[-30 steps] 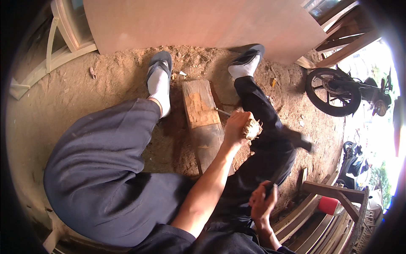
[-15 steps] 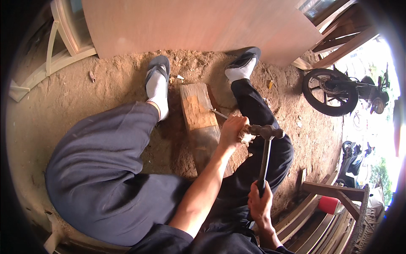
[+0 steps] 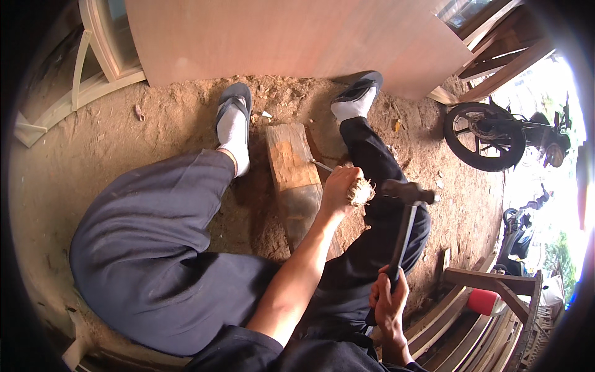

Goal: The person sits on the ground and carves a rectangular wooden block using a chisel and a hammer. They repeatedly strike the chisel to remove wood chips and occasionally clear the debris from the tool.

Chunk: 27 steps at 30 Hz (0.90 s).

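My left hand is wrapped round the handle of a chisel. The handle's frayed, mushroomed wooden end sticks out on the right of the fist. The chisel's metal blade meets the right edge of a wooden block, which lies on the ground between my legs and has a pale, freshly cut patch on top. In my right hand is a hammer, gripped by its dark handle. The hammer's head is up and to the right of the chisel's end, apart from it and slightly blurred.
My sandalled feet rest on dirt ground strewn with wood chips. A large wooden panel stands ahead, with wooden frames at the left. A motorcycle stands at the right; stacked planks and a red container are at the lower right.
The hammer's head has moved right, away from the chisel handle's end it was against. My right hand has shifted slightly right. My left hand and the chisel have hardly moved.
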Tool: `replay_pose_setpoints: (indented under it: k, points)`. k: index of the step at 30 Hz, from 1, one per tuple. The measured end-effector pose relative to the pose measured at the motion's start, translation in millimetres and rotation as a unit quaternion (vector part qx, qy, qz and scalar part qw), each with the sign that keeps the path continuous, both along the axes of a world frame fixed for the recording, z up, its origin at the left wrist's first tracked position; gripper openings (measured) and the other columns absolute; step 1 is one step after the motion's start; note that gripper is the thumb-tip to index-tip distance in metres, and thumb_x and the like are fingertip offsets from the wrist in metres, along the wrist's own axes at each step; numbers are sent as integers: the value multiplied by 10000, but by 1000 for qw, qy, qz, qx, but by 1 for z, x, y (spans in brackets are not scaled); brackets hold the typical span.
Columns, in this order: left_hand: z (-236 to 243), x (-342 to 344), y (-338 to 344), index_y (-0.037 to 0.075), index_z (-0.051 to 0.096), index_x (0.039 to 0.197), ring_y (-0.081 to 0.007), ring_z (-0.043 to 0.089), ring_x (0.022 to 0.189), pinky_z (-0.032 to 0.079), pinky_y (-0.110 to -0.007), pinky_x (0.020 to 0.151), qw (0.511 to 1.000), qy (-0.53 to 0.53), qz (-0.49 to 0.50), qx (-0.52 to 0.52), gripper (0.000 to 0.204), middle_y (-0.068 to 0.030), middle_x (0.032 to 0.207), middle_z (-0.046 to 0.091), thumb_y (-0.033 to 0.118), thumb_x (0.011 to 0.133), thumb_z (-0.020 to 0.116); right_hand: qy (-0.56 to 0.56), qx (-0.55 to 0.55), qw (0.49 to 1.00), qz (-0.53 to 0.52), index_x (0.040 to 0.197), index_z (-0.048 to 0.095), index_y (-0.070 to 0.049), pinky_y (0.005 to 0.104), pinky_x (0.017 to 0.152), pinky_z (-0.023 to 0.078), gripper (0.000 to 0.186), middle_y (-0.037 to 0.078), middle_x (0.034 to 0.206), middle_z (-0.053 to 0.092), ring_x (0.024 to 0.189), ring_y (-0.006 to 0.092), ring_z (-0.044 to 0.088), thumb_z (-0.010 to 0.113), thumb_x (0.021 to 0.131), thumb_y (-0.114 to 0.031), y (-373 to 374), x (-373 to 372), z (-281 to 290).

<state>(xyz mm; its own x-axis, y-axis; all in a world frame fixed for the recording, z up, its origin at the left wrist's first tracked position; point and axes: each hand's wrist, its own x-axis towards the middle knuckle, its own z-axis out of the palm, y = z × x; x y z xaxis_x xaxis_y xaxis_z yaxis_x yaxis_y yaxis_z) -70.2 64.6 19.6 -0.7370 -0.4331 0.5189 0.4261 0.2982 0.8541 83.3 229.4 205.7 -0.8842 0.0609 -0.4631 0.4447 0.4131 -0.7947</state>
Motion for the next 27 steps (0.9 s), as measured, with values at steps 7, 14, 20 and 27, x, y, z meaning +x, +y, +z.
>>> replay_pose_setpoints:
  k: [7,14,20,27]
  points:
    - [-1,0,5,109,574,958,-296,627,856,441,-418,806,993,-78,-59,-62,340,-83,859,626,162,702,791,-3,126,991,48,1016,553,-97,243,460,385,75,-35,668,494,542,70,474,602,1020,-154,17,-2,-31]
    - [-3,5,1,72,616,1055,-330,573,929,467,-431,833,1000,-2,-9,-24,420,-102,942,619,218,741,854,-35,2,999,-10,1036,562,-65,230,446,394,181,-4,666,512,512,78,480,588,1048,-243,18,3,-12]
    - [-8,6,4,69,608,1060,-324,569,938,468,-414,840,999,-2,-10,-34,476,-116,953,612,233,716,892,-55,-17,998,4,1031,553,-60,237,449,416,215,3,680,518,506,86,483,591,1054,-271,20,10,-22]
    - [-1,8,2,83,598,1051,-326,565,956,473,-424,853,999,-40,-8,4,440,-104,975,605,195,711,854,17,-59,998,-3,1125,553,-38,239,443,398,314,9,679,520,510,85,482,555,1068,-346,15,19,-8]
